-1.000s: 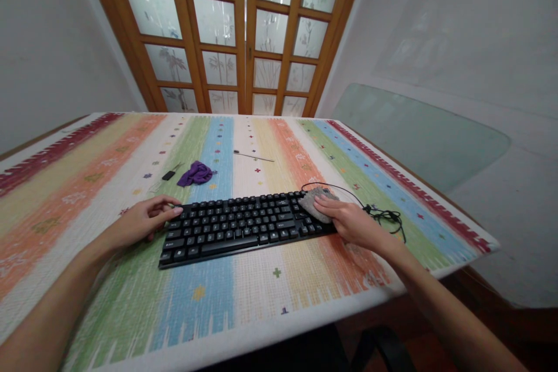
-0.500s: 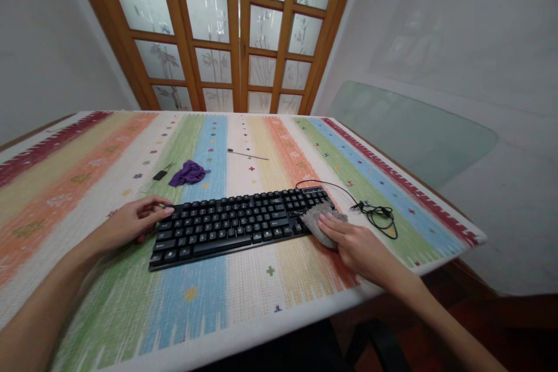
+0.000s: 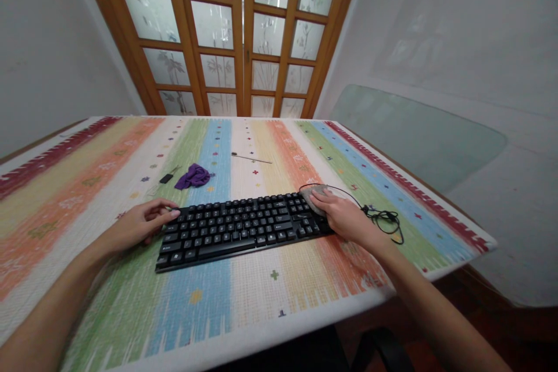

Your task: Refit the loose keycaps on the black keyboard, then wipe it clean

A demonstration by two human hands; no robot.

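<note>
A black keyboard [image 3: 239, 226] lies across the striped tablecloth [image 3: 87, 186]. My left hand [image 3: 142, 222] rests against its left end, fingers curled on the edge. My right hand [image 3: 344, 216] presses a grey cloth [image 3: 314, 192] onto the keyboard's far right corner, over the number keys. The keyboard's black cable [image 3: 383, 220] lies bunched just right of that hand.
A crumpled purple cloth [image 3: 194, 175] and a small black object [image 3: 165, 178] lie behind the keyboard. A thin rod [image 3: 251, 158] lies further back. The table's right edge [image 3: 457, 221] is close to the cable. Wooden glazed doors [image 3: 235, 35] stand behind.
My right hand has slid the grey cloth from the keyboard's near right corner back up to its far right corner. My left hand has stayed at the left end.
</note>
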